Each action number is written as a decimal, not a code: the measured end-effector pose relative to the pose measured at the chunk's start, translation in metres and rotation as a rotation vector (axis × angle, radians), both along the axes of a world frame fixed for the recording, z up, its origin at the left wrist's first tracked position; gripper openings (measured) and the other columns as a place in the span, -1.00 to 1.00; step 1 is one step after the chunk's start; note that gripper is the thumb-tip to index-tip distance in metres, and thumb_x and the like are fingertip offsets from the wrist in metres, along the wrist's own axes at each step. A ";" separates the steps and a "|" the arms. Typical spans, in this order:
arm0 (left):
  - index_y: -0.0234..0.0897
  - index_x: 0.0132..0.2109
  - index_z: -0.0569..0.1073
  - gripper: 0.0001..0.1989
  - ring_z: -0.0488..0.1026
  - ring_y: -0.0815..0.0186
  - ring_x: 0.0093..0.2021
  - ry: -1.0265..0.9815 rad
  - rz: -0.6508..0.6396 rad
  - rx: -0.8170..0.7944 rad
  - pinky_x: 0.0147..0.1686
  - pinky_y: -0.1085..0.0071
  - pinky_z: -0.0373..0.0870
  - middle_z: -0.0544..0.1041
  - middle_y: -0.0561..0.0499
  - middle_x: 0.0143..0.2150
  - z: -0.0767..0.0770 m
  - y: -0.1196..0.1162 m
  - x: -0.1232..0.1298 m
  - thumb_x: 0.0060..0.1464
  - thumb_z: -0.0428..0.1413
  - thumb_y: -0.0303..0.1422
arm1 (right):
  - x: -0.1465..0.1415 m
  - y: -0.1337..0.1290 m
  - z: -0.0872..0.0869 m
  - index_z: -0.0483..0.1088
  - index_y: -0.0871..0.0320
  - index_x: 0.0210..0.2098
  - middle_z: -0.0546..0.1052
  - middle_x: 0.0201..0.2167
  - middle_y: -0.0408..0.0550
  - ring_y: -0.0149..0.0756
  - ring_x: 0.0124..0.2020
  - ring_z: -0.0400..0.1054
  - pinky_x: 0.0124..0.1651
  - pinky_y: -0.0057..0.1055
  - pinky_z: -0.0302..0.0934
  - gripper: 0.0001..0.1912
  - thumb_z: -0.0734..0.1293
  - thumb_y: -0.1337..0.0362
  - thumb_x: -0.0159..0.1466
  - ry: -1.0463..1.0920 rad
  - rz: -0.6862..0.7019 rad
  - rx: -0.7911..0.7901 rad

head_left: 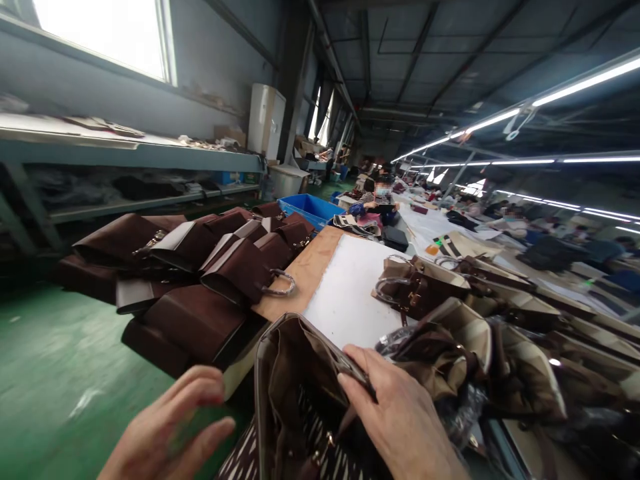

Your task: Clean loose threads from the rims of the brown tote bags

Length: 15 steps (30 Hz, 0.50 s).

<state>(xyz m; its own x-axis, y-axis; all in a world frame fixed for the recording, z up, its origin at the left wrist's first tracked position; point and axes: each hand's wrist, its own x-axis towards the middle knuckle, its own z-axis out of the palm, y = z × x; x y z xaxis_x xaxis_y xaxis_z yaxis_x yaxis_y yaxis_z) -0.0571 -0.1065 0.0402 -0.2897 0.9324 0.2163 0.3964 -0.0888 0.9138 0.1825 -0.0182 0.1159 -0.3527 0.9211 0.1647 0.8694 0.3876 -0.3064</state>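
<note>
"While the right hand (405, 413) grips the open bag (300, 407), can you read a brand or label anywhere?"

"No, I can't make out any lettering. The metal fittings (414, 293) on the handled bag (430, 283) over to the right are too small to read."

"How is that right hand posed?"

"It reaches in from the lower right, its back mostly turned up. The bag's near-right rim is pinched between thumb and fingers."

"And the left hand (173, 423)?"

"Raised palm inward beside the bag, over at its left. The fingers are curved and close together, the thumb held apart from them, and green floor (65, 373) shows through the gap. I can't tell whether the thumb tip touches the patterned side."

"Where exactly is the bag?"

"Low in the middle of the view, mouth up, brown lining showing, just at the near end of the table with the white sheet (350, 287). Dark brown bags (200, 320) are heaped to its left, more bags crowd the right, and a blue bin (310, 212) stands beyond the heap."
</note>
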 end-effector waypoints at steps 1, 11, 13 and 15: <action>-0.16 -0.38 0.44 -0.86 0.39 0.31 -0.28 0.153 0.005 0.125 -0.30 0.56 0.37 0.43 0.03 -0.25 0.009 0.006 -0.003 -0.12 0.20 -0.23 | -0.002 -0.001 0.000 0.38 -0.01 -0.10 0.49 -0.13 -0.08 -0.21 -0.22 0.40 -0.15 -0.38 0.23 -0.69 0.20 0.19 0.17 0.009 -0.005 -0.026; -0.23 -0.19 0.43 -0.71 0.13 0.23 0.12 0.448 -0.540 0.319 0.12 0.26 0.13 0.24 -0.03 0.09 0.025 0.115 0.021 -0.07 0.04 -0.61 | 0.004 0.000 -0.007 0.39 -0.01 -0.13 0.51 -0.18 -0.17 -0.28 -0.16 0.36 -0.10 -0.45 0.16 -0.70 0.20 0.26 0.15 0.245 -0.008 -0.262; -0.24 -0.23 0.43 -0.74 0.15 0.24 0.11 0.441 -0.578 0.298 0.13 0.28 0.12 0.25 -0.01 0.08 0.015 0.123 0.022 -0.07 0.04 -0.61 | 0.007 0.001 -0.009 0.39 0.02 -0.12 0.50 -0.16 -0.14 -0.25 -0.14 0.36 -0.09 -0.43 0.16 -0.69 0.21 0.24 0.13 0.249 -0.039 -0.262; -0.24 -0.23 0.42 -0.75 0.16 0.25 0.11 0.430 -0.598 0.285 0.12 0.29 0.12 0.24 -0.01 0.08 0.008 0.128 0.023 -0.07 0.04 -0.61 | 0.008 0.001 -0.009 0.40 0.04 -0.13 0.51 -0.16 -0.13 -0.25 -0.15 0.36 -0.12 -0.45 0.17 -0.68 0.21 0.23 0.13 0.267 -0.049 -0.282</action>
<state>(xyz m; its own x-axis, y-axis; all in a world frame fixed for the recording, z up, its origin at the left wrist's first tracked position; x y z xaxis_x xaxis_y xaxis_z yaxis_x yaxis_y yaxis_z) -0.0337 0.0218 0.0484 0.4069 0.7950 0.4499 0.5205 -0.6065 0.6010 0.1904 -0.0176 0.1069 -0.2858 0.9581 -0.0174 0.7601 0.2157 -0.6129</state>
